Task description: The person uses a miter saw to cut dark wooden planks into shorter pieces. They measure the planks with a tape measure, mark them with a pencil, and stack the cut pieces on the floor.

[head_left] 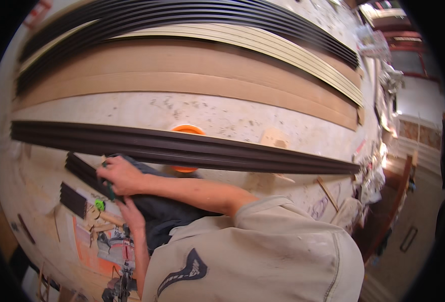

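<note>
My right hand (122, 175) grips a slim dark green tool (109, 188); its exact kind is unclear. It is over a short dark brown ribbed panel piece (80, 168) lying at a slant against my dark trousers (158, 211). Close below, my left hand (132, 216) has its fingers at the near end of that piece, and its grip is partly hidden. A second short ribbed offcut (73, 202) lies to the left, with a bright green tape measure (100, 205) beside it. A long dark brown ribbed panel (162, 147) stretches across an orange bucket (187, 130).
Beyond lie stacked dark ribbed panels (207, 13), a cream-coloured panel face (245, 36) and flattened cardboard (192, 60). A mitre saw (122, 260) and wood scraps (103, 227) sit below left. Crumpled plastic sheeting (371, 181) and a wooden stick (328, 193) lie at right.
</note>
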The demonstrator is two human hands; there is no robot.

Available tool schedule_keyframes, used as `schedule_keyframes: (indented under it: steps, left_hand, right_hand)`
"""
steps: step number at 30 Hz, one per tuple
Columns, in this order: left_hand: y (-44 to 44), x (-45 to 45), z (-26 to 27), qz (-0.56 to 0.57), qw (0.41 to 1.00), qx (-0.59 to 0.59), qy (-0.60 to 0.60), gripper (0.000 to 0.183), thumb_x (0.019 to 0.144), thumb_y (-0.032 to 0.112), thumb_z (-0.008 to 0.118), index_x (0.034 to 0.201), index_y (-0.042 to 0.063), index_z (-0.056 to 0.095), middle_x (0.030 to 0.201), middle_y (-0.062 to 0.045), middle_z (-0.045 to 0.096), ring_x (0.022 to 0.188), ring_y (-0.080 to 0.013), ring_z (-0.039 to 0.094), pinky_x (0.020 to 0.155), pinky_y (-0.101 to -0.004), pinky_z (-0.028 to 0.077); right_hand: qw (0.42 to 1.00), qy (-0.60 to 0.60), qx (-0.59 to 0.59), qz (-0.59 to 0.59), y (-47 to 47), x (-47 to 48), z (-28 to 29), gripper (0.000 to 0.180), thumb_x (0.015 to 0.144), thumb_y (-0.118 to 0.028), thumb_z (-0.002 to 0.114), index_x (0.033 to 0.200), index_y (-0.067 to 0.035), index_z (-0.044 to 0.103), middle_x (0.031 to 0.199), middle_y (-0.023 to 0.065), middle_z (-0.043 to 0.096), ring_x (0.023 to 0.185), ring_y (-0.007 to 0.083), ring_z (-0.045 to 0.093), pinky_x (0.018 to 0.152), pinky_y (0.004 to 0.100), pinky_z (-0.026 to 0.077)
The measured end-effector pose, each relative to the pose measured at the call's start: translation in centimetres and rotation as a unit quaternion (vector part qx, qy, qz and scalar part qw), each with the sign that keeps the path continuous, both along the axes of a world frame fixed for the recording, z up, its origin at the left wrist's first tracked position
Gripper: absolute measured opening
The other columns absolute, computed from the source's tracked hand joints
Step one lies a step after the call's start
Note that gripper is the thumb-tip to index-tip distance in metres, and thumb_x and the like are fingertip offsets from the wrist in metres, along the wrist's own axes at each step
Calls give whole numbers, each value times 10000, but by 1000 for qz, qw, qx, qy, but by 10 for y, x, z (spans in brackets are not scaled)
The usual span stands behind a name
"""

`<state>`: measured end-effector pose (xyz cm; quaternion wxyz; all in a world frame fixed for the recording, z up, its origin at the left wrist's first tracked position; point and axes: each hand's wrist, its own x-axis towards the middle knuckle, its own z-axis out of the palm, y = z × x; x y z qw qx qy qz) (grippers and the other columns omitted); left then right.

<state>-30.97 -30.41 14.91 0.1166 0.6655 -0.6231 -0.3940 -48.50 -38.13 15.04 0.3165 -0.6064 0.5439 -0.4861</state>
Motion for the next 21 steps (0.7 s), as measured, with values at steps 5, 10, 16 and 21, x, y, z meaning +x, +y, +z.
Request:
schedule_keyframes:
  steps: [5, 10, 16, 21]
  left_hand:
    - [-5, -14, 28, 30, 999, 13, -12, 774, 1099, 423, 546, 1592, -131, 325, 1596, -351, 436, 1498, -452, 422, 1237, -440, 324]
    - [5, -16, 42, 24, 999, 14, -22, 753, 1073, 413, 593, 1572, -107, 375, 1550, -338, 477, 1451, -461, 463, 1217, -460, 356]
    - [30, -13, 42, 37, 999, 22, 9, 841, 1043, 443, 640, 1599, -100, 319, 1583, -336, 417, 1468, -473, 437, 1215, -467, 378]
    - [51, -11, 46, 37, 999, 26, 26, 855, 1003, 399, 697, 1610, -64, 312, 1592, -304, 407, 1464, -462, 442, 1207, -477, 397]
  right_hand:
    - [997, 7, 44, -55, -4, -37, -2, 375, 871, -219, 778, 1184, -72, 633, 1073, 244, 653, 1027, 451, 619, 886, 540, 499]
    - [961, 148, 185, -144, 19, -126, -25, 488, 962, -322, 761, 1333, -51, 596, 1068, 266, 674, 1035, 456, 650, 884, 538, 532]
    - [939, 125, 315, -60, 39, -160, -61, 527, 1038, -521, 638, 1252, -40, 609, 976, 298, 734, 987, 501, 702, 854, 547, 538]
    - [921, 147, 357, -58, 30, -160, -63, 514, 1058, -519, 610, 1240, -38, 619, 1007, 299, 743, 1021, 517, 694, 881, 548, 530]
